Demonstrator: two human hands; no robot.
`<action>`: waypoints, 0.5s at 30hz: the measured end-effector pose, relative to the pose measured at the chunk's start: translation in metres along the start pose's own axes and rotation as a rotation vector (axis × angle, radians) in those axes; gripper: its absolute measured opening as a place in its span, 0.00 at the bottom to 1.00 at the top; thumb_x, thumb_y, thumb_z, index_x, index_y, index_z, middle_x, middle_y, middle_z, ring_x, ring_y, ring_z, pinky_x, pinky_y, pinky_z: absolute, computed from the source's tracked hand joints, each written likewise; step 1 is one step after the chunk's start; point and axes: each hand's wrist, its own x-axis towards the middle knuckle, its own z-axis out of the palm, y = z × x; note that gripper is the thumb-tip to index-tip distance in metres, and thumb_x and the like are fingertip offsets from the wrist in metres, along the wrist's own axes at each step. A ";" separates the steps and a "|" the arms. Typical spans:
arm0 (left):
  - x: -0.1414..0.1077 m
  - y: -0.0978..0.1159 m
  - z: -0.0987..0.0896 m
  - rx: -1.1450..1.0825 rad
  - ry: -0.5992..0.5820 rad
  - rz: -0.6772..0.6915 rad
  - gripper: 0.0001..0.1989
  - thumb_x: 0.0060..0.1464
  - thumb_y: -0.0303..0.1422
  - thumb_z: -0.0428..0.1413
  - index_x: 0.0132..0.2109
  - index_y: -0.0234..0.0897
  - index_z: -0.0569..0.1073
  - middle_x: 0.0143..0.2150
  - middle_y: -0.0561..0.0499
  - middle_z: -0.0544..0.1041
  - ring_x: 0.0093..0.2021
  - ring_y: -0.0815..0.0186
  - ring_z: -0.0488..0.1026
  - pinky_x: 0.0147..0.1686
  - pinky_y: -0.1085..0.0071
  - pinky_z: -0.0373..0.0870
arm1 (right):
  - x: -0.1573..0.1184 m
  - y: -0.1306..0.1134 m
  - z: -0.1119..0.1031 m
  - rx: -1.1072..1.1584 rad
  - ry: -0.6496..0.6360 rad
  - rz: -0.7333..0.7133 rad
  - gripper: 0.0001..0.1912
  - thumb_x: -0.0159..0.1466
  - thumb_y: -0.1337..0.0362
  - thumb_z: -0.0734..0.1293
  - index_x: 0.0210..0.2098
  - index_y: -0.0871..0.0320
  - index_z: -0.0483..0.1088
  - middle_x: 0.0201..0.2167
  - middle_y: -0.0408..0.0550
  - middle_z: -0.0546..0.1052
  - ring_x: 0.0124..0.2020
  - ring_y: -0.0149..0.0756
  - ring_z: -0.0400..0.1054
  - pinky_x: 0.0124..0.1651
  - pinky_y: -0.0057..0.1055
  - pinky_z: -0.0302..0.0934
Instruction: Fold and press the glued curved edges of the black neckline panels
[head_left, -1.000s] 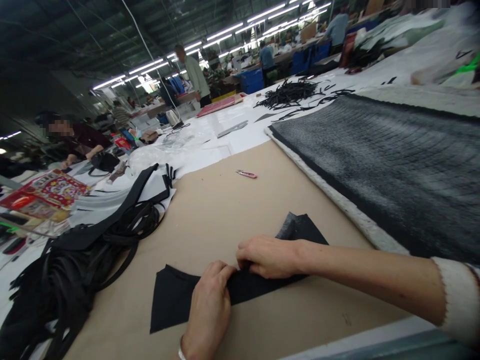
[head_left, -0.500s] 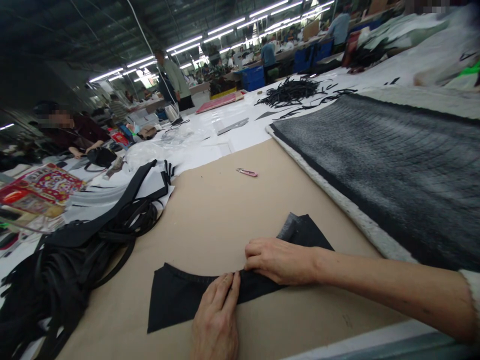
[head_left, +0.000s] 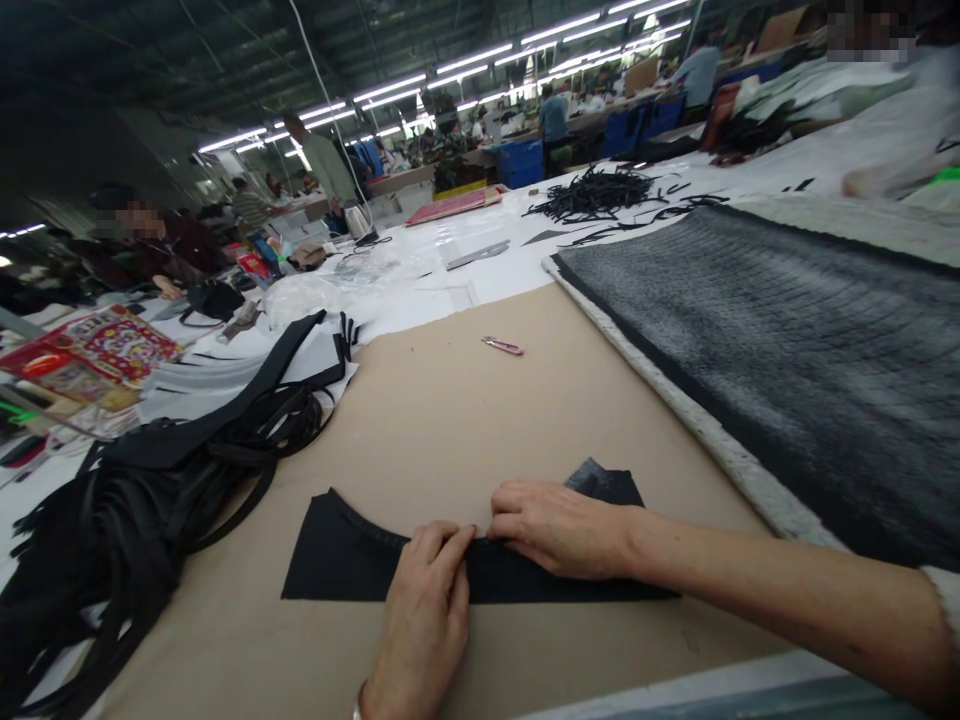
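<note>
A black fabric piece (head_left: 337,555) with a curved upper edge lies flat on the beige sheet in front of me. Part of that edge is folded over, and a greyish underside shows at its right end. My left hand (head_left: 427,610) is closed at the middle of the curve, its thumb and fingers pinching the fold. Just to the right, my right hand (head_left: 559,528) holds the same edge with bent fingers, and its fingertips are partly hidden. Beyond both hands, pink-handled thread snips (head_left: 504,346) rest on the beige sheet (head_left: 420,410).
Black straps and strips (head_left: 142,520) are heaped on the left. A large dark textured sheet (head_left: 757,330) lies on a pale layer at the right. Farther back are a pile of thin black strips (head_left: 592,193) and a grey flat tool (head_left: 478,255). Other people work at distant tables.
The fabric piece has turned slightly, its lower edge now running nearly level. My left fingers have drawn in and pinch the edge; before, they lay straighter on it. The view has shifted a little.
</note>
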 end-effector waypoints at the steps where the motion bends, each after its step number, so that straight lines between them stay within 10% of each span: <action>1: 0.002 0.004 0.003 -0.015 -0.008 -0.012 0.18 0.58 0.22 0.45 0.50 0.39 0.71 0.44 0.47 0.73 0.45 0.64 0.71 0.45 0.66 0.73 | 0.000 0.000 0.000 -0.014 -0.003 -0.004 0.08 0.64 0.73 0.60 0.39 0.60 0.71 0.33 0.47 0.70 0.37 0.36 0.63 0.43 0.30 0.57; 15: -0.024 -0.001 0.012 0.438 0.143 0.426 0.24 0.52 0.22 0.46 0.57 0.28 0.66 0.55 0.45 0.72 0.56 0.63 0.66 0.53 0.68 0.66 | -0.003 -0.001 -0.011 -0.048 -0.015 0.028 0.04 0.64 0.65 0.64 0.38 0.60 0.69 0.36 0.48 0.71 0.39 0.37 0.63 0.40 0.33 0.53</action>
